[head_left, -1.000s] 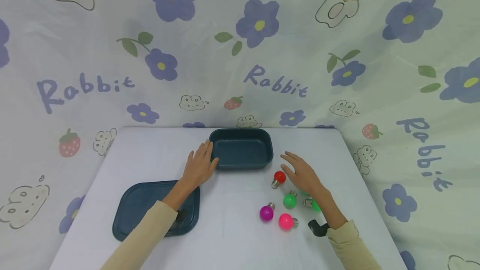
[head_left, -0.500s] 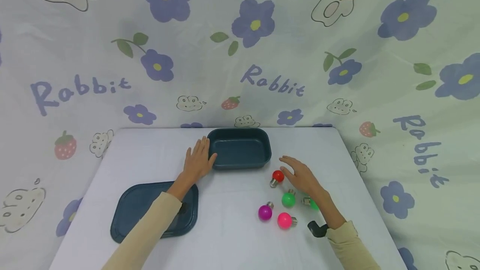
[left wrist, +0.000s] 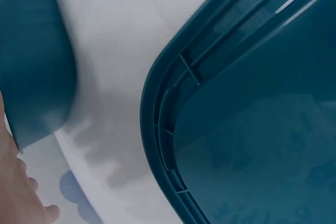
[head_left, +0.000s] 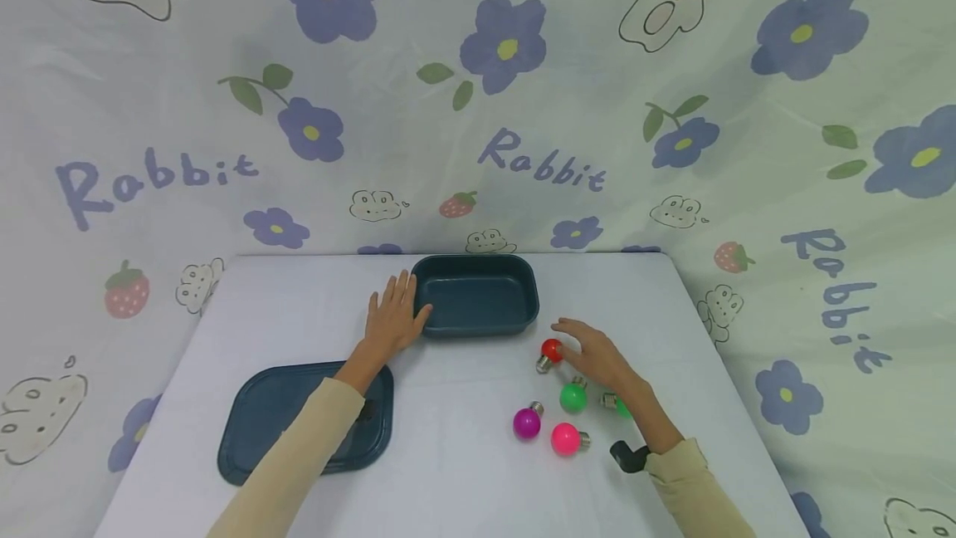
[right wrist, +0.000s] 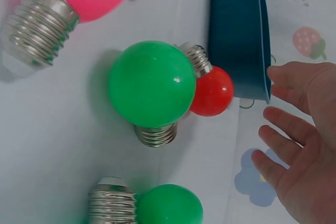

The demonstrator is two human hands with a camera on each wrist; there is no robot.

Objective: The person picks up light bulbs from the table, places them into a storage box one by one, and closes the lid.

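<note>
A dark teal rectangular container [head_left: 478, 330] stands at the back of the table. My left hand [head_left: 390, 318] is spread at its left wall, thumb by the front corner. Nearest to my right hand [head_left: 597, 358] is a red light bulb [head_left: 551, 349]; the thumb overlaps its edge in the head view. The fingers are apart and relaxed, with nothing held between them. A green bulb [right wrist: 152, 83] lies beside the red one, and a second green bulb [right wrist: 170, 205] is partly hidden under the right forearm in the head view.
A purple bulb [head_left: 526, 424] and a pink bulb [head_left: 565, 439] lie closer to the front. On the left, a dark teal lid [head_left: 250, 413] lies under the left forearm. A black strap-like piece [head_left: 629, 457] is at the right wrist. Patterned cloth hangs behind the table.
My right hand has lowered slightly toward the red bulb, its fingertips coming forward and nearer. The left hand stays at the container's left wall, and the bulbs keep their places.
</note>
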